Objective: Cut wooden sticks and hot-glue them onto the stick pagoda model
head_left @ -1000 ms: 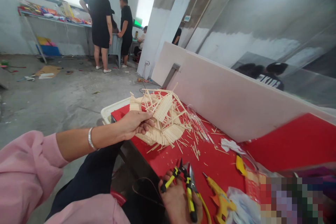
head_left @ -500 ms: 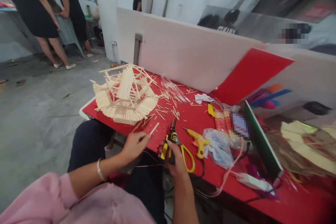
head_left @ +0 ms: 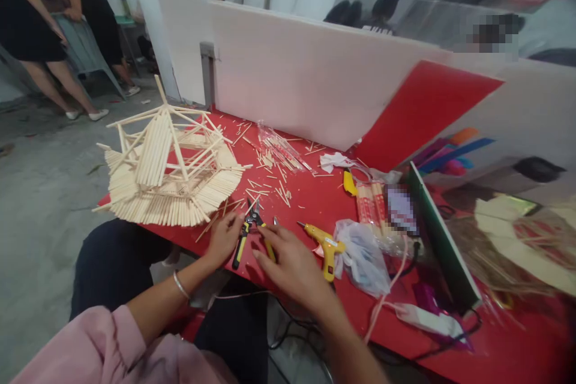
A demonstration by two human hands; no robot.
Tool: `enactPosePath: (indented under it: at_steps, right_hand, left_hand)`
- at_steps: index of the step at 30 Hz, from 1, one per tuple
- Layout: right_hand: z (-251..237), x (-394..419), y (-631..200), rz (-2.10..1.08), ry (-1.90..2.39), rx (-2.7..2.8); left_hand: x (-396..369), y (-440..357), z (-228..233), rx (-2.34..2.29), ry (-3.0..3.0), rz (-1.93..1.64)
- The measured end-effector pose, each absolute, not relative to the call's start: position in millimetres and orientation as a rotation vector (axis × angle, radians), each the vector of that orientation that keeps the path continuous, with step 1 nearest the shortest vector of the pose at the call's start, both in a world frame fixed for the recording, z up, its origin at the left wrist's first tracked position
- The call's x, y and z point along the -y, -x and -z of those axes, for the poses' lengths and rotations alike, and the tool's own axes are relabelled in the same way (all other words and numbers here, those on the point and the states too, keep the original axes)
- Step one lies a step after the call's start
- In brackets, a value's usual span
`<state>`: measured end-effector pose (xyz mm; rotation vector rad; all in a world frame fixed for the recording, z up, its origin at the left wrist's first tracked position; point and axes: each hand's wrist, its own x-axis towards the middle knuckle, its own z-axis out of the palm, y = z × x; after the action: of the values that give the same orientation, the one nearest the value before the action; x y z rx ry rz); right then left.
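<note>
My left hand (head_left: 224, 239) pinches a short wooden stick (head_left: 252, 207) near the table's front edge. Black-and-yellow pliers (head_left: 243, 243) lie on the red table beside its fingertips, their handles spread. Over the pliers' right handle, my right hand (head_left: 292, 261) has its fingers stretched and apart; whether a finger touches the handle is unclear. A small metal tip (head_left: 275, 221) shows just beyond this hand, the rest hidden. Left of my hands stands a model built of wooden sticks (head_left: 175, 207), with a partly covered roof frame and a wide slatted skirt.
A yellow glue gun (head_left: 328, 246) lies right of my right hand, near a plastic bag (head_left: 364, 255). Loose stick pieces (head_left: 282, 192) and a packet of sticks (head_left: 283, 153) are scattered behind. A white board (head_left: 288, 72) borders the table's back. People stand at far left.
My right hand has loosened from the pliers, which now lie on the table further left. My left hand still holds the stick, now beside the pliers' jaws. The view has shifted right.
</note>
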<state>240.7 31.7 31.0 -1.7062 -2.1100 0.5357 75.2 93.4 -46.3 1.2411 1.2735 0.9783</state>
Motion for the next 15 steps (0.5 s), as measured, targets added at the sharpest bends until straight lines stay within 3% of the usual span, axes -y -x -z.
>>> enactPosePath:
  at_steps: [2,5,10,15]
  right_hand:
    - [-48.1,-56.4,-268.8,-0.592,1.753,2.233]
    - [-56.3,-121.0,-297.3,-0.368,2.116,2.204]
    - [-28.5,-225.2,-307.1,-0.227,2.350,2.062]
    - [-5.2,-265.5,-300.7,-0.223,2.378,2.079]
  left_hand:
    - [-88.3,-77.5,51.8,-1.295,-1.347,-1.122]
    - [-84.3,-79.0,55.4,-1.281,-1.379,-1.134]
    - [-83.5,-77.2,54.4,-1.241,-1.414,-1.102]
    - [-83.1,-77.3,52.6,-1.243,-1.377,-1.083]
